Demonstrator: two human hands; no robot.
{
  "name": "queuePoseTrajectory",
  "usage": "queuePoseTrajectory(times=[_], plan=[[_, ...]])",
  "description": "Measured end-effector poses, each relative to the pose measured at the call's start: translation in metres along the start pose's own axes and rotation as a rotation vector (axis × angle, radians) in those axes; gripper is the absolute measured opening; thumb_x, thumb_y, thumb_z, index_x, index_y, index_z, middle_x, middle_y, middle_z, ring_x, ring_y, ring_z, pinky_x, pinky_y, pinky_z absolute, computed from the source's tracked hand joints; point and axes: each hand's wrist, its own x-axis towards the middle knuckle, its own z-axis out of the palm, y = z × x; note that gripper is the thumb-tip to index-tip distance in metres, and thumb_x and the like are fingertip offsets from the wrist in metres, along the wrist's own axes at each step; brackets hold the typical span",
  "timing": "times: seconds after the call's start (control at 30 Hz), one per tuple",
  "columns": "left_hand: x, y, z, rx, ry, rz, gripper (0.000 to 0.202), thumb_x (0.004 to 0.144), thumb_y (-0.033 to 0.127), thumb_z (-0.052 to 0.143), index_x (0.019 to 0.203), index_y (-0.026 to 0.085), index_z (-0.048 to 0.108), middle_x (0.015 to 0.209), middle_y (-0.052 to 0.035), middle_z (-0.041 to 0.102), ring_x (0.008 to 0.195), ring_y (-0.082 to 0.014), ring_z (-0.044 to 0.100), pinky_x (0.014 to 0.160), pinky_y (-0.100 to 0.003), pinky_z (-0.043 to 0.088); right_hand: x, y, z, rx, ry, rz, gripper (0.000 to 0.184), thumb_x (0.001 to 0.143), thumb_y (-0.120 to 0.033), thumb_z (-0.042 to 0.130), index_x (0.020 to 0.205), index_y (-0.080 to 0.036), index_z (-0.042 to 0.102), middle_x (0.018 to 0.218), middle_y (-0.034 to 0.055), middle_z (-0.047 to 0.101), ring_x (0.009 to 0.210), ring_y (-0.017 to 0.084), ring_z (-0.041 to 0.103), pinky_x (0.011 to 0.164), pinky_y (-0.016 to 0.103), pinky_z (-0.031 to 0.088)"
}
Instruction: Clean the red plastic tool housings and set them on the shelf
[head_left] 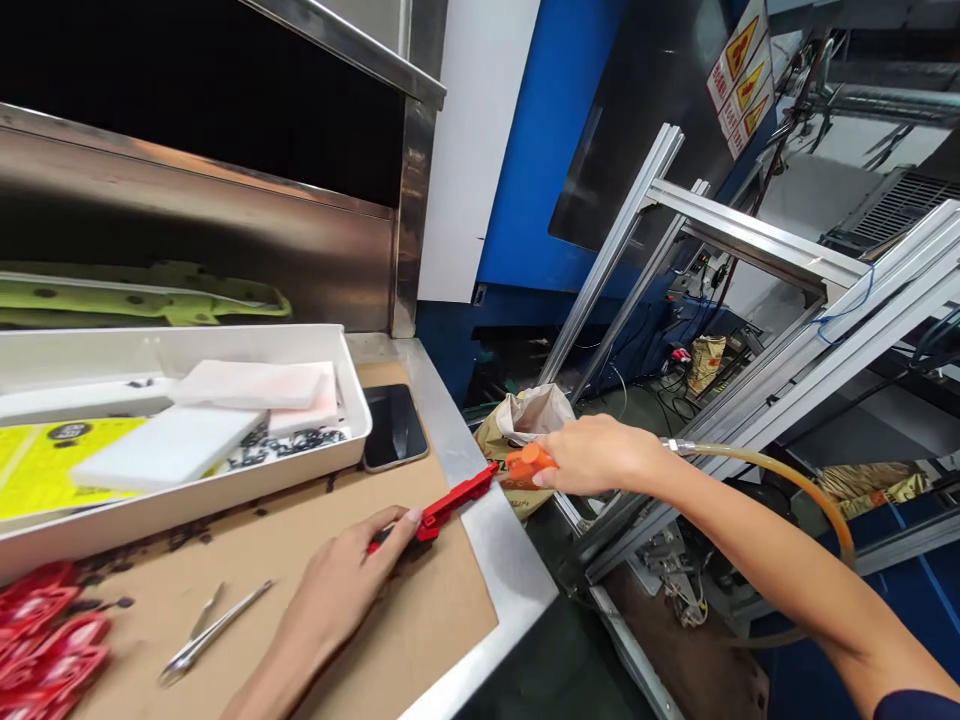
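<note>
My left hand [341,575] pinches a long, narrow red plastic part [456,502] over the cardboard-covered bench top, and the part's far end reaches over the metal edge. In my right hand [600,455] is an orange air gun [527,463], with my fingers wrapped round it. Its front is close to the tip of the red part; whether they touch I cannot tell. A clear yellowish hose [784,462] runs back from a metal fitting by my right wrist. More red plastic parts [56,640] lie in a pile at the lower left.
Tweezers [214,632] rest on the cardboard [405,640]. A white tray [187,500] holds foam blocks, a yellow sheet and small black bits. Beside it lies a phone [394,425]. Past the metal bench edge [517,570] stand an open paper sack [514,420] and an aluminium frame [757,235].
</note>
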Motion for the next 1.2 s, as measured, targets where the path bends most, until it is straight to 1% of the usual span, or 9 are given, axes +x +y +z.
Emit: queuePoseTrajectory(times=[0.13, 0.27, 0.37, 0.6, 0.73, 0.87, 0.97, 1.1, 1.2], plan=[[0.005, 0.0, -0.007, -0.153, -0.125, -0.062, 0.059, 0.081, 0.078, 0.03, 0.07, 0.025, 0.052, 0.055, 0.0003, 0.061, 0.047, -0.0202, 0.052, 0.051, -0.032, 0.041, 0.011, -0.009, 0.003, 0.019, 0.037, -0.043, 0.04, 0.094, -0.04, 0.043, 0.115, -0.016, 0.067, 0.11, 0.0149, 0.074, 0.1, 0.032, 0.071, 0.078, 0.038, 0.053], [0.005, 0.0, -0.006, -0.201, -0.124, -0.099, 0.057, 0.079, 0.077, 0.035, 0.073, 0.024, 0.054, 0.054, 0.0008, 0.059, 0.046, -0.0195, 0.05, 0.05, -0.031, 0.039, 0.017, -0.017, 0.005, 0.012, 0.051, -0.017, 0.04, 0.096, -0.035, 0.042, 0.117, -0.012, 0.065, 0.114, 0.0203, 0.072, 0.108, 0.036, 0.069, 0.083, 0.042, 0.054], [0.005, -0.002, -0.005, -0.201, -0.121, -0.106, 0.054, 0.081, 0.074, 0.036, 0.074, 0.024, 0.055, 0.053, 0.0011, 0.059, 0.046, -0.0208, 0.053, 0.05, -0.032, 0.039, 0.017, -0.019, 0.004, 0.036, -0.002, -0.085, 0.039, 0.093, -0.044, 0.047, 0.114, -0.018, 0.068, 0.109, 0.0142, 0.075, 0.101, 0.033, 0.072, 0.079, 0.04, 0.055], [0.007, -0.008, -0.002, -0.125, -0.086, -0.105, 0.054, 0.085, 0.07, 0.031, 0.081, 0.026, 0.061, 0.053, 0.0002, 0.063, 0.05, -0.027, 0.061, 0.054, -0.037, 0.045, 0.01, -0.024, -0.001, 0.048, -0.017, -0.13, 0.043, 0.094, -0.047, 0.045, 0.117, -0.018, 0.067, 0.11, 0.0142, 0.075, 0.099, 0.034, 0.072, 0.079, 0.041, 0.056], [0.006, -0.013, 0.001, -0.045, -0.04, -0.082, 0.05, 0.089, 0.061, 0.025, 0.07, 0.027, 0.056, 0.056, -0.0017, 0.064, 0.057, -0.0281, 0.064, 0.065, -0.039, 0.047, 0.005, -0.036, -0.001, 0.036, 0.007, -0.14, 0.042, 0.097, -0.041, 0.043, 0.119, -0.013, 0.066, 0.115, 0.0186, 0.073, 0.106, 0.035, 0.07, 0.084, 0.043, 0.054], [0.0, -0.007, -0.003, 0.051, -0.03, -0.028, 0.056, 0.092, 0.059, 0.016, 0.078, 0.028, 0.06, 0.073, -0.0057, 0.073, 0.079, -0.0311, 0.07, 0.076, -0.041, 0.049, 0.005, -0.041, -0.005, 0.048, -0.04, -0.184, 0.041, 0.095, -0.046, 0.048, 0.117, -0.018, 0.067, 0.113, 0.0136, 0.074, 0.105, 0.032, 0.071, 0.085, 0.039, 0.054], [-0.006, 0.003, -0.007, 0.123, -0.067, 0.012, 0.054, 0.093, 0.06, 0.019, 0.093, 0.029, 0.063, 0.096, -0.0051, 0.076, 0.093, -0.0296, 0.069, 0.081, -0.04, 0.048, 0.009, -0.029, -0.008, 0.038, -0.022, -0.075, 0.039, 0.096, -0.037, 0.045, 0.118, -0.013, 0.066, 0.114, 0.0178, 0.073, 0.105, 0.034, 0.07, 0.082, 0.041, 0.054], [-0.011, 0.012, -0.007, 0.269, -0.087, 0.027, 0.053, 0.089, 0.061, 0.027, 0.108, 0.027, 0.063, 0.101, -0.0087, 0.077, 0.094, -0.0359, 0.069, 0.078, -0.044, 0.047, 0.01, -0.008, -0.007, 0.065, -0.051, -0.004, 0.039, 0.093, -0.044, 0.046, 0.11, -0.017, 0.068, 0.08, 0.0096, 0.077, 0.077, 0.028, 0.074, 0.069, 0.036, 0.054], [-0.012, 0.015, -0.004, 0.395, -0.052, 0.054, 0.052, 0.084, 0.058, 0.035, 0.113, 0.025, 0.06, 0.106, -0.0131, 0.075, 0.096, -0.044, 0.067, 0.071, -0.047, 0.044, 0.008, -0.001, -0.004, 0.055, -0.034, 0.042, 0.036, 0.093, -0.041, 0.046, 0.108, -0.017, 0.068, 0.083, 0.0113, 0.076, 0.083, 0.029, 0.074, 0.072, 0.036, 0.053]])
